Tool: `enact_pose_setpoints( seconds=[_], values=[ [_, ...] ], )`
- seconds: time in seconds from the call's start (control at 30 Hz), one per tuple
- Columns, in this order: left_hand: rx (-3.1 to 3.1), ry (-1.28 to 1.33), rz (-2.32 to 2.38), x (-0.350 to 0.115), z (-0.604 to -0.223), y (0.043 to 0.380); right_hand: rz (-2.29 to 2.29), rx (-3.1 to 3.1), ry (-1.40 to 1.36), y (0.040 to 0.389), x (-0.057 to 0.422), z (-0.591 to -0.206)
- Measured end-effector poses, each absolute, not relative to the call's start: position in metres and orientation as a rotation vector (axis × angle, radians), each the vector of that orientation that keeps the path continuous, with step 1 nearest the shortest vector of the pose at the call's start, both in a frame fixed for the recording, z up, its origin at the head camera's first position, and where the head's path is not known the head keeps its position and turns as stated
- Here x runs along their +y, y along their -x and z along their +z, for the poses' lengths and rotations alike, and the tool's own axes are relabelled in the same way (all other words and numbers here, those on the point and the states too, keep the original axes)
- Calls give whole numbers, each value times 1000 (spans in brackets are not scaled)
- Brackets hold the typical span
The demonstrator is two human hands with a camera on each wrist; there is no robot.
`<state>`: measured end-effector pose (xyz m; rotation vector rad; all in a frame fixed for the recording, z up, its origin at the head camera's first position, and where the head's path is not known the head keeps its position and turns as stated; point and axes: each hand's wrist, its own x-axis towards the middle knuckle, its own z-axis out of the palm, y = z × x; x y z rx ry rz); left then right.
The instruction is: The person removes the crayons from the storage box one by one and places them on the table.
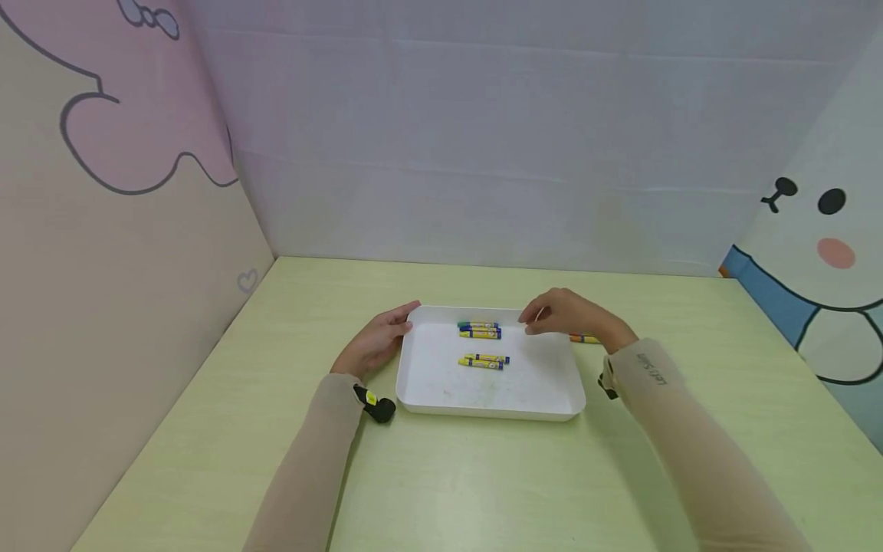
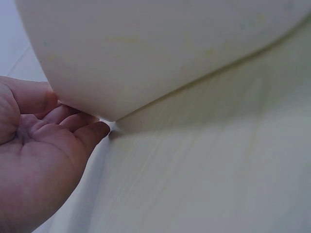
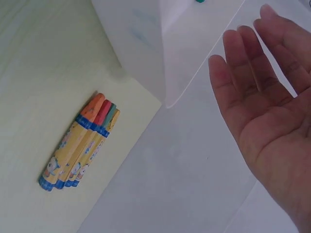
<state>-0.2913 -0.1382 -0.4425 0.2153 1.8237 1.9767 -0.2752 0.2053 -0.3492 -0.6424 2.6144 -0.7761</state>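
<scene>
A white rectangular tray (image 1: 524, 383) stands on the table with crayons lying in it. My left hand (image 1: 375, 341) grips the tray's left side near the far corner; in the left wrist view the thumb and fingers (image 2: 92, 131) are curled at that corner. Over the tray's far right part, my right hand (image 1: 569, 313) hangs with relaxed fingers and holds nothing. Three crayons (image 1: 480, 334) lie side by side toward the back of the tray, with green, blue and yellow tips. Nearer the middle are two yellow crayons (image 1: 481, 364).
Outside the tray's right side, several crayons (image 3: 80, 145) with orange, red, green and yellow tips lie together on the pale table (image 1: 483, 483). A pale back wall (image 1: 469, 153) and printed side panels (image 1: 131, 307) border the table.
</scene>
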Motion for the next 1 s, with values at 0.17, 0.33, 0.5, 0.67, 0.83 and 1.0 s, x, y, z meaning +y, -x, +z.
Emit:
enact_pose_setpoints(
  seconds=[0.17, 0.33, 0.5, 0.67, 0.83, 1.0],
  values=[
    [1837, -193, 1967, -139, -442, 291, -759, 2549, 642, 278, 192, -355],
    [1826, -216, 1965, -138, -441, 291, -739, 2480, 658, 282, 182, -362],
    [1811, -212, 1970, -139, -441, 291, -702, 2454, 719, 284, 173, -364],
    [1807, -206, 1972, -141, -441, 291, -674, 2433, 743, 284, 166, -367],
    [1807, -218, 1973, -142, -441, 291, -647, 2410, 759, 282, 160, -371],
    [1811, -213, 1977, -142, -441, 289, -608, 2417, 733, 281, 156, -375]
  ],
)
